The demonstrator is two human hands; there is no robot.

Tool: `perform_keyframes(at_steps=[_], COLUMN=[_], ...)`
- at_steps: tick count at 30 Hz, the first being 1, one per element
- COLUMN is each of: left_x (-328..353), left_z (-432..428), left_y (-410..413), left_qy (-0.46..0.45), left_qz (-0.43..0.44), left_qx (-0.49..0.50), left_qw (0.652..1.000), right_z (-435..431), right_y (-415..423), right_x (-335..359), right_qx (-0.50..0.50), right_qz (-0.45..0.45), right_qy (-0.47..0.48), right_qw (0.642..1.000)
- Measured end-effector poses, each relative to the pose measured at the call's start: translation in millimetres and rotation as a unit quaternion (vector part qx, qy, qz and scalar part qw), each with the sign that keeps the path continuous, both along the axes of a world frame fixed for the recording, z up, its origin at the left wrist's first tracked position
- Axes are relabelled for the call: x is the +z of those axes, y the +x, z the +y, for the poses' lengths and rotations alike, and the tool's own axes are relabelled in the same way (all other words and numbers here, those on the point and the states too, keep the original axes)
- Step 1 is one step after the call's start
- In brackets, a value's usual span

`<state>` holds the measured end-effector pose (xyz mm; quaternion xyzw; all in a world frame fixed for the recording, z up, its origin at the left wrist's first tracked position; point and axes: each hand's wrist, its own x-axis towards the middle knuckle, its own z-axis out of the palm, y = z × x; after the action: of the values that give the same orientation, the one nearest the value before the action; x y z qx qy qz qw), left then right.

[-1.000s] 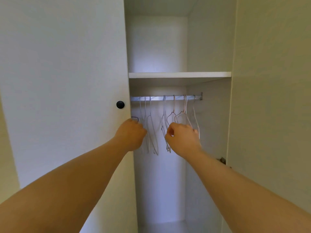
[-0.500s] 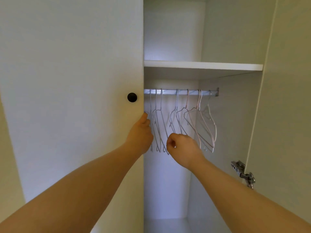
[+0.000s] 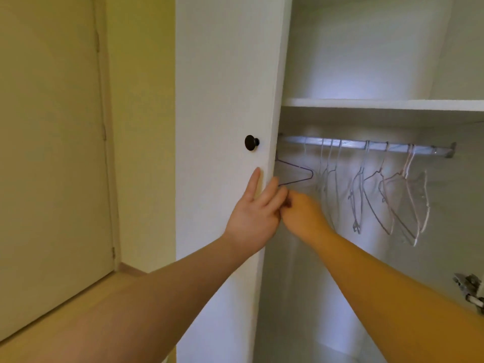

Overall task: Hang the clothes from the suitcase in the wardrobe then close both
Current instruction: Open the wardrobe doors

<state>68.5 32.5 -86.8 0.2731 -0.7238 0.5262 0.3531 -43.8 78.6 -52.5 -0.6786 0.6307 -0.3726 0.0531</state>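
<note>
Hands are meeting at the open side of the white wardrobe (image 3: pixel 366 61), which is filling the right half of what I am watching through the head camera. The left hand (image 3: pixel 251 218) is reaching up to the near edge of the shut door (image 3: pixel 222 87), its fingers (image 3: pixel 255 182) lying straight and released: one is resting on the door's face just below the black knob (image 3: pixel 252 142), and the others are touching the door's edge. The right hand (image 3: pixel 301 213) is pressing close beside it, touching it, with fingers (image 3: pixel 289 199) curled inward. Blur is hiding whether they are grasping anything, so I cannot tell. A purple wire hanger (image 3: pixel 311 175) is sticking out sideways just above both hands, its near end passing out of sight behind the left fingers; I cannot tell which hand, if either, is holding it. Farther right, pale wire hangers (image 3: pixel 356 200) are dangling in loose clusters from the metal rail (image 3: pixel 366 145), some turned edge-on and some tilting. A white shelf (image 3: pixel 379 102) is running across above the rail. A metal hinge (image 3: pixel 470 286) is showing at the far right edge. To the left, a pale room door (image 3: pixel 52 153) is standing beside a yellowish wall (image 3: pixel 141 127).
</note>
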Motion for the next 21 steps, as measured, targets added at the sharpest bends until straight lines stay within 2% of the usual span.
perform_keyframes(at_steps=[6, 10, 12, 13, 16, 17, 19, 21], left_x=[-3, -5, -6, -6, -5, -4, -1, 2], left_z=[40, 63, 73, 79, 91, 92, 93, 93], left_y=[44, 87, 105, 115, 139, 148, 168, 189], left_qy=[0.050, 0.145, 0.223, 0.274, 0.434, 0.453, 0.453, 0.468], left_qz=[0.095, 0.213, 0.293, 0.345, 0.458, 0.463, 0.454, 0.472], left_qx=[0.086, 0.132, 0.087, 0.054, -0.024, -0.031, -0.029, -0.034], left_qw=[0.990, 0.957, 0.926, 0.896, 0.775, 0.761, 0.767, 0.746], right_z=[27, 37, 38, 36, 31, 29, 25, 22], right_y=[47, 87, 107, 119, 150, 160, 181, 200], right_x=[5, 13, 14, 13, 5, 3, 0, -1], right_qx=[0.089, 0.140, 0.147, 0.153, 0.159, 0.161, 0.163, 0.163], right_qz=[-0.050, -0.076, -0.068, -0.071, -0.080, -0.081, -0.081, -0.079], right_qy=[-0.016, -0.047, -0.032, -0.017, 0.016, 0.023, 0.033, 0.035], right_qw=[0.995, 0.986, 0.986, 0.985, 0.984, 0.983, 0.983, 0.983])
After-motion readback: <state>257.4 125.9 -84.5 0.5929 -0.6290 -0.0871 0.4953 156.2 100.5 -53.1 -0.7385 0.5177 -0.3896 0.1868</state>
